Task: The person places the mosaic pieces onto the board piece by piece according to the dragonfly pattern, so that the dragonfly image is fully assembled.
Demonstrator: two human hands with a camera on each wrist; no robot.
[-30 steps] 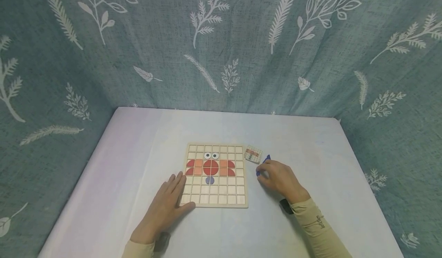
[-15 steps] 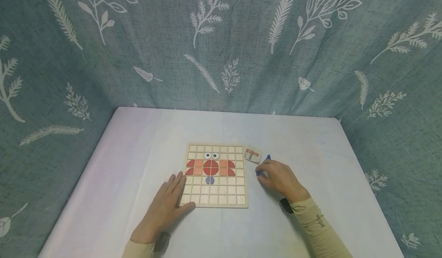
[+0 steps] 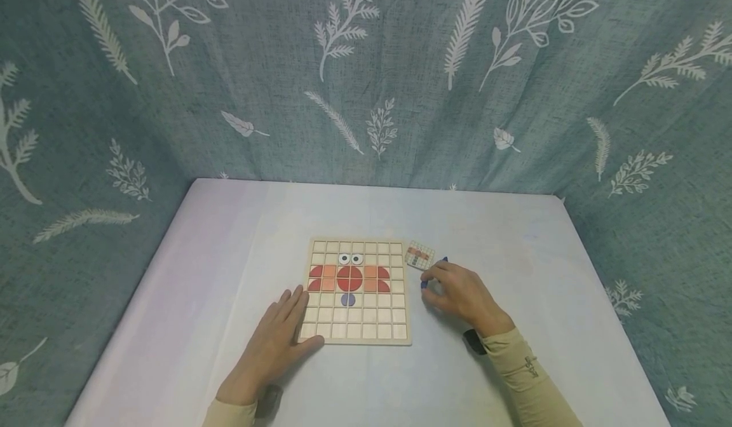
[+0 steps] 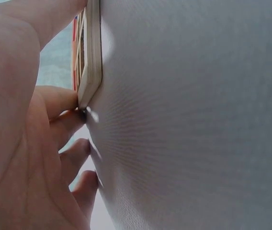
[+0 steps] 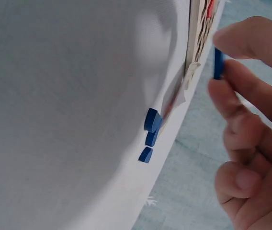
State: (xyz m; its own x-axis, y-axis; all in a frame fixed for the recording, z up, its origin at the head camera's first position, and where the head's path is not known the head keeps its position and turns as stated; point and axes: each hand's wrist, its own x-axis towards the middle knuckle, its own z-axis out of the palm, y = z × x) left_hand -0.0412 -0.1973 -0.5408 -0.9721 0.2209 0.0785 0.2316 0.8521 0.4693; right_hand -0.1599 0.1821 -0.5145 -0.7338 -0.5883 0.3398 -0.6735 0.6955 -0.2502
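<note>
A square wooden grid board lies on the table. Set in its cells are red quarter-round pieces, orange squares, two eye discs and a blue disc of two halves. My left hand rests at the board's near-left corner, fingers along the left side and thumb at the near edge. Right of the board, my right hand pinches a small blue piece between thumb and fingers, raised off the table. Several more blue pieces lie beyond it, mostly hidden in the head view.
A small pattern card lies by the board's right side, printed with a similar figure on a grid. The white table ends at a green leaf-patterned curtain behind and on both sides.
My right hand has shifted slightly left toward the board with the blue piece. The left hand and the board stay where they were.
</note>
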